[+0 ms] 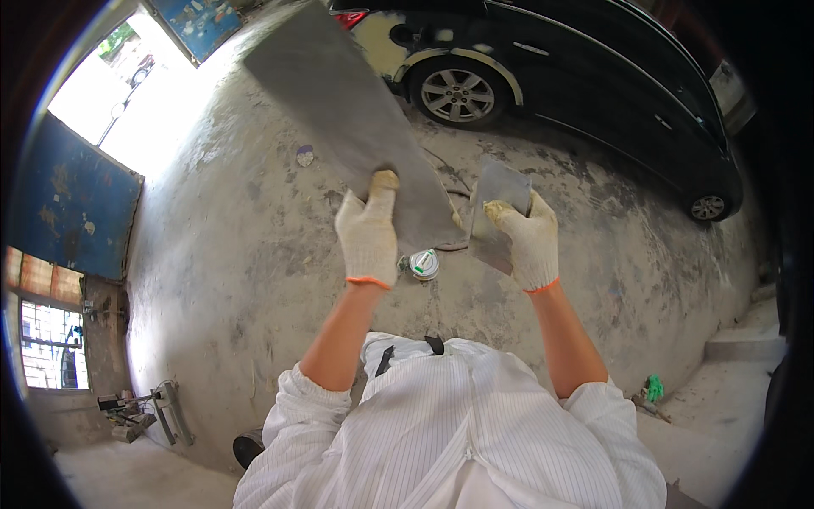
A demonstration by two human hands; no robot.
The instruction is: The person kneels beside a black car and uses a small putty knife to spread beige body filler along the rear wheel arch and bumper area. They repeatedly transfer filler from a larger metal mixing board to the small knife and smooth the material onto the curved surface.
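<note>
My left hand (370, 222), in a white knit glove with an orange cuff, grips a long grey flat board (339, 93) by its near end, thumb on top. The board tilts up and away toward the far left. In my gloved right hand (527, 237) is a smaller grey rectangular spreader plate (503, 182), pinched between thumb and fingers. Its left edge is close to the board's near right corner; I cannot tell whether they touch. Below and between the hands, a round tin (424, 264) with green marks on its lid stands on the floor.
A black car (593, 76) with pale filler patches around its rear wheel (458, 93) stands beyond my hands. A hose (451, 178) lies on the stained concrete floor (237, 246). Blue metal doors (72, 199) are at left, a metal stand (165, 411) at lower left, a green bundle (654, 388) at right.
</note>
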